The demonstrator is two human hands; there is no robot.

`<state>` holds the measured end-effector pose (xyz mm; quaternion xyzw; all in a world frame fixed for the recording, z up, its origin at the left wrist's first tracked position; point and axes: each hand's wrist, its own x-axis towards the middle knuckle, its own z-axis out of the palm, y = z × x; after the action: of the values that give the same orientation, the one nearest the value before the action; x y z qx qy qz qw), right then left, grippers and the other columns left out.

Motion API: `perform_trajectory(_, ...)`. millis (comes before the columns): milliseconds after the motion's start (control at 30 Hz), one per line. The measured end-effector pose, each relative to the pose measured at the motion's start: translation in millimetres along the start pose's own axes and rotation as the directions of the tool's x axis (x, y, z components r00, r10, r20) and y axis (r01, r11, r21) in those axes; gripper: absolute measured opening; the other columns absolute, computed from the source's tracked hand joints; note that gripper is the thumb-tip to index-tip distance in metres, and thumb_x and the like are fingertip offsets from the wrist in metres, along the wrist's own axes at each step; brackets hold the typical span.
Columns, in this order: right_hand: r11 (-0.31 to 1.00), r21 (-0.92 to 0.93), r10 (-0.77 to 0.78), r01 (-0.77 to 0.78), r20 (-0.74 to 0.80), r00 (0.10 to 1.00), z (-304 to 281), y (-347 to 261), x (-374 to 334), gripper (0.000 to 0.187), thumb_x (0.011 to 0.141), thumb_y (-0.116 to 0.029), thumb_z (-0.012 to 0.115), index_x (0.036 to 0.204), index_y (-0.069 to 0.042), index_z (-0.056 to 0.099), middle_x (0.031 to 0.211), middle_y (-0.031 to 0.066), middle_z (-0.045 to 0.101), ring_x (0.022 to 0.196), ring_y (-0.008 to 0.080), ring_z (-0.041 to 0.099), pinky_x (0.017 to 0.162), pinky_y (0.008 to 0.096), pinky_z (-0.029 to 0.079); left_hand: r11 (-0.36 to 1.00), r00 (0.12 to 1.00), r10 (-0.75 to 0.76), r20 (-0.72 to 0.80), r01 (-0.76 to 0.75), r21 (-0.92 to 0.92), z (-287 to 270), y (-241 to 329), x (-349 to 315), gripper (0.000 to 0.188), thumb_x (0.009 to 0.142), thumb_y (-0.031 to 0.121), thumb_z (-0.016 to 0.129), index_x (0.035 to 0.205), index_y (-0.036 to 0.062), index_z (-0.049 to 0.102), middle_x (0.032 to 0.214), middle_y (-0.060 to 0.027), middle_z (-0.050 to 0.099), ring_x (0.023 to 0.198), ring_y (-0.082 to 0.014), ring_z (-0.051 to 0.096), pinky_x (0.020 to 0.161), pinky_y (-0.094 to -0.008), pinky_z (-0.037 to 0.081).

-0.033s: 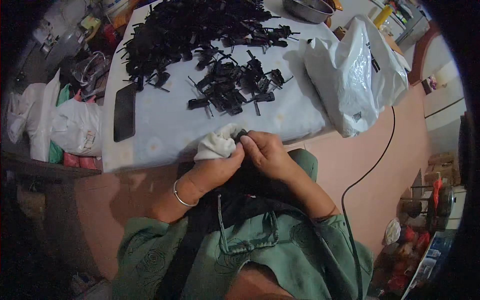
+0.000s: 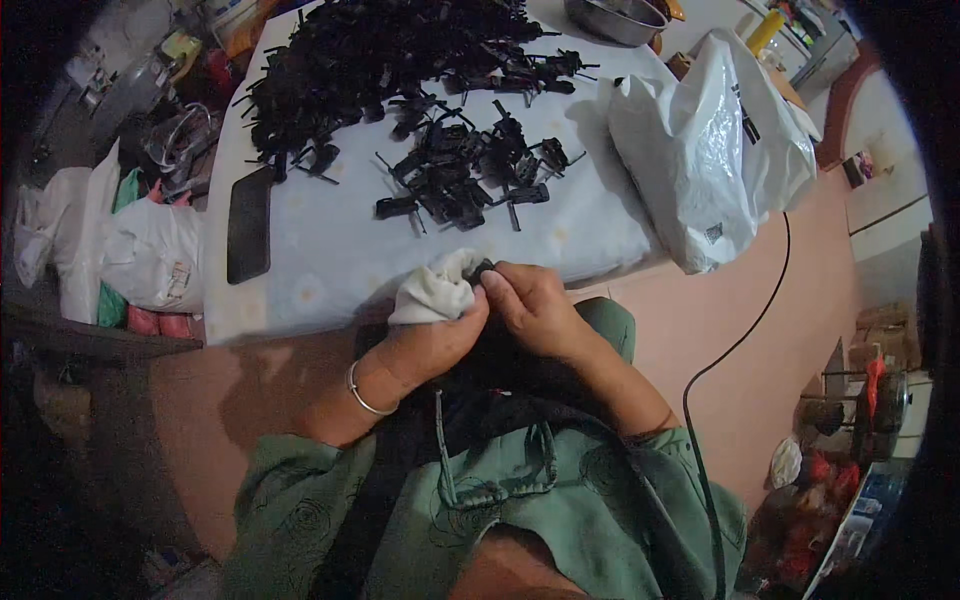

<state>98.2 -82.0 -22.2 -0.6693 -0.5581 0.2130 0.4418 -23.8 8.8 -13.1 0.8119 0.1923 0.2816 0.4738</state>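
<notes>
Just off the table's near edge, my two hands meet around a small black part (image 2: 483, 268). A bunched white cloth (image 2: 436, 292) covers most of the fingers of my left hand (image 2: 440, 342), whose thumb presses in beside the part. My right hand (image 2: 538, 308) pinches the part's other end between thumb and bent forefinger. Its exact kind is hidden by fingers and cloth. Beyond my hands lies a small heap of black plastic pieces (image 2: 465, 175) with thin prongs sticking out. A much larger pile of similar black pieces (image 2: 350, 70) spreads behind it.
A black phone-like slab (image 2: 249, 226) lies at the left of the white-covered table (image 2: 330, 240). On the right stands a white plastic bag (image 2: 690, 150), with a metal bowl (image 2: 618, 20) behind. A black cable (image 2: 735, 345) runs down the right side. Filled bags (image 2: 150, 250) sit at left.
</notes>
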Motion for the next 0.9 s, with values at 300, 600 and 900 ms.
perform_trajectory(300, 0.856, 0.484, 0.212, -0.180, -0.013, 0.977, 25, 6, -5, 0.029, 0.092, -0.022, 0.042, 0.071, -0.002, 0.050, 0.063, -0.0064, 0.043, 0.061, 0.0035, 0.037, 0.052, 0.0218, 0.035, 0.894, 0.939, 0.344, -0.009, -0.325, 0.310, -1, -3, -2, 0.007, 0.074, 0.004, 0.052, 0.079, 0.0009, 0.055, 0.077, -0.0136, 0.055, 0.068, -0.0287, 0.055, 0.061, -0.0347, 0.045)
perform_trajectory(600, 0.986, 0.026, -0.164, 0.163, 0.016, 0.986, -11, 8, -4, 0.014, 0.079, -0.012, 0.059, 0.084, 0.001, 0.059, 0.077, 0.0161, 0.059, 0.066, 0.0258, 0.059, 0.059, 0.0322, 0.046, 0.825, 0.957, -0.278, 0.076, 0.279, -0.492, -14, -8, 3, 0.030, 0.086, 0.006, 0.045, 0.116, 0.0037, 0.041, 0.075, 0.0000, 0.051, 0.052, -0.0046, 0.044, 0.043, -0.0185, 0.036)
perform_trajectory(900, 0.892, 0.448, 0.091, -0.053, -0.065, 0.994, -4, -2, 1, 0.011, 0.077, -0.006, 0.062, 0.078, -0.002, 0.053, 0.063, 0.0004, 0.050, 0.059, 0.0062, 0.044, 0.052, 0.0214, 0.037, 0.785, 0.892, -0.217, 0.396, 0.401, -0.473, -17, 0, -4, 0.030, 0.084, 0.005, 0.045, 0.114, 0.0034, 0.043, 0.070, 0.0015, 0.048, 0.057, -0.0047, 0.044, 0.048, -0.0219, 0.037)
